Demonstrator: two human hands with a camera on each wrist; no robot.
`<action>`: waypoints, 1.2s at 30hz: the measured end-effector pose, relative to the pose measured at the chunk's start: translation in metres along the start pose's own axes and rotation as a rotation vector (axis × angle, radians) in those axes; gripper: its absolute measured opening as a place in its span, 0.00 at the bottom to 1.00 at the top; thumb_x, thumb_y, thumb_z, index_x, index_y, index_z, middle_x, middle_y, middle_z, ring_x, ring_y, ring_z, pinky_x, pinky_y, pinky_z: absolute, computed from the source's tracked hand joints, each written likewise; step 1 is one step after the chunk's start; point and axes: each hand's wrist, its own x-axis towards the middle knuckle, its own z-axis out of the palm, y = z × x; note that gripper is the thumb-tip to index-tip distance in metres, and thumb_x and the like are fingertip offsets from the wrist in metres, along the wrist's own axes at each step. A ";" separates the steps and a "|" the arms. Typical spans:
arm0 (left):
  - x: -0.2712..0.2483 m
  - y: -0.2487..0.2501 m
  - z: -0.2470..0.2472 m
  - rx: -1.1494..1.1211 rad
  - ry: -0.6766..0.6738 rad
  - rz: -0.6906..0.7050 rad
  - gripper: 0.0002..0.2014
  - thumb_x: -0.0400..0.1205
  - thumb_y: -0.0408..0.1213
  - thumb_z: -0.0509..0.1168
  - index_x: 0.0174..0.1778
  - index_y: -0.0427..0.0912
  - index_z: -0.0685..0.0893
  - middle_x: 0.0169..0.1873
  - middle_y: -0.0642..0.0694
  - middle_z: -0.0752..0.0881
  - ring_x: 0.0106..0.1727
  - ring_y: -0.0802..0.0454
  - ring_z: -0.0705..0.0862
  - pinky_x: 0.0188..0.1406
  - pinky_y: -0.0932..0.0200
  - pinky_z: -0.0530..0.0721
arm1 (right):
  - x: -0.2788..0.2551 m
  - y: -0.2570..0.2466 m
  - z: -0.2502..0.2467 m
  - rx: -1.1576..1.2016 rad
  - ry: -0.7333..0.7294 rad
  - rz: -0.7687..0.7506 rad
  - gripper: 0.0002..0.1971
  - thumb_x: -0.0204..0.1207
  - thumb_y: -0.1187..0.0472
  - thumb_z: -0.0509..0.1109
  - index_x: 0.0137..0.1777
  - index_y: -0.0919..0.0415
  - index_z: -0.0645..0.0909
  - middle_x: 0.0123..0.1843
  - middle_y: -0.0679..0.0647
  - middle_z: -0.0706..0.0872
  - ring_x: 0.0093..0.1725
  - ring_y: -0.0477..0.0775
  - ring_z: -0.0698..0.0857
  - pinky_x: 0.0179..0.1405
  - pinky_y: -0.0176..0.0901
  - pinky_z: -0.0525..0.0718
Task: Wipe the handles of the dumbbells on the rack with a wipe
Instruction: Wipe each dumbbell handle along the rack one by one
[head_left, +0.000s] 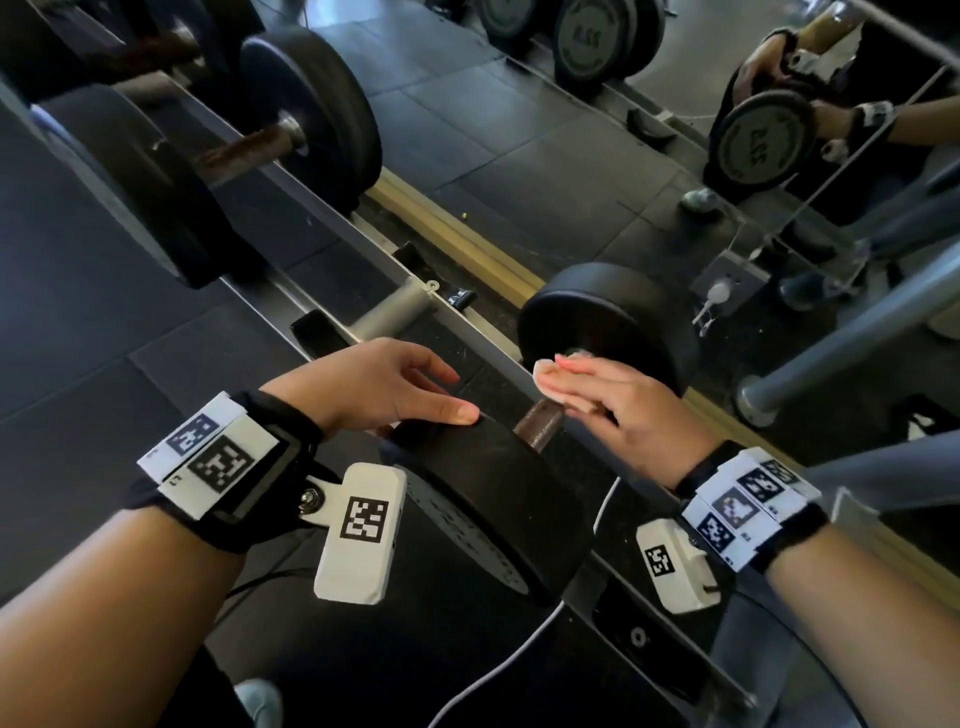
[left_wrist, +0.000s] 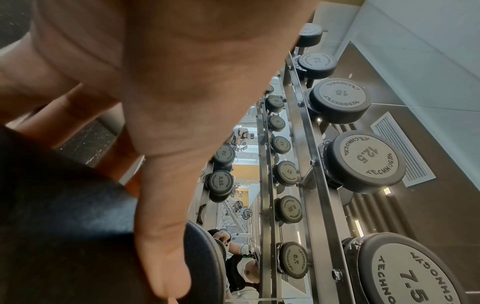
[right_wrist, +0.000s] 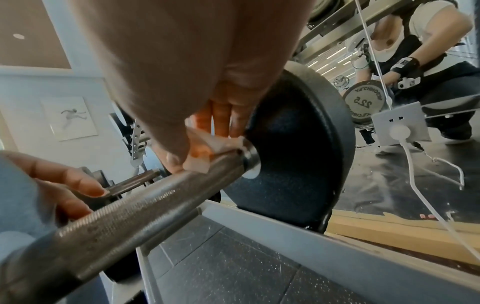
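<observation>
The wipe (head_left: 546, 378) is a small, pale folded square, and I have it pinched in my right hand (head_left: 628, 402), thumb under and fingers over. In the right wrist view it sits pressed against the far end of the knurled steel handle (right_wrist: 145, 203), right up by the collar where the bar meets the far black head (head_left: 608, 322) of this dumbbell. So by my reckoning I am in the middle of wiping this one: the wipe is at one end, and the stretch of bar toward the near head (head_left: 488, 499) is bare of the wipe right now. Whether that stretch has been cleaned I cannot tell from how it looks.

My left hand (head_left: 374, 389) holds nothing. Its fingers are straight and relaxed, thumb and palm resting on top of the near head, which I judge steadies the dumbbell on the grey rack rail (head_left: 332, 218).

What is left looks like most of the job. The next dumbbell (head_left: 244, 145) up the rail has a brownish, rusty-looking handle with no wipe on it, and the left wrist view shows more Technogym dumbbells (left_wrist: 363, 162) on the tiers above, marked 15, 12.5 and 7.5. Behind the rack runs a mirror (head_left: 779, 156) with a white cable (head_left: 519, 654) trailing nearby.
</observation>
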 end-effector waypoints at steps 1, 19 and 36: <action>0.000 0.000 0.000 -0.002 -0.002 -0.004 0.41 0.56 0.62 0.73 0.68 0.54 0.80 0.59 0.51 0.86 0.59 0.49 0.85 0.60 0.45 0.86 | 0.002 0.001 0.001 -0.011 -0.013 0.016 0.24 0.82 0.65 0.67 0.76 0.47 0.77 0.81 0.43 0.72 0.82 0.40 0.64 0.85 0.44 0.61; -0.004 -0.003 0.003 0.019 0.023 0.010 0.49 0.47 0.72 0.69 0.67 0.56 0.81 0.58 0.55 0.87 0.61 0.51 0.85 0.68 0.43 0.81 | 0.004 -0.015 0.015 -0.087 -0.105 -0.289 0.21 0.82 0.68 0.63 0.69 0.46 0.82 0.62 0.44 0.85 0.67 0.42 0.80 0.79 0.49 0.71; -0.006 -0.009 0.008 -0.061 0.076 0.018 0.41 0.60 0.64 0.70 0.71 0.56 0.77 0.57 0.56 0.87 0.57 0.56 0.84 0.63 0.51 0.81 | 0.026 -0.018 -0.003 -0.030 -0.112 0.022 0.14 0.87 0.60 0.60 0.63 0.41 0.81 0.60 0.50 0.87 0.67 0.52 0.83 0.76 0.57 0.75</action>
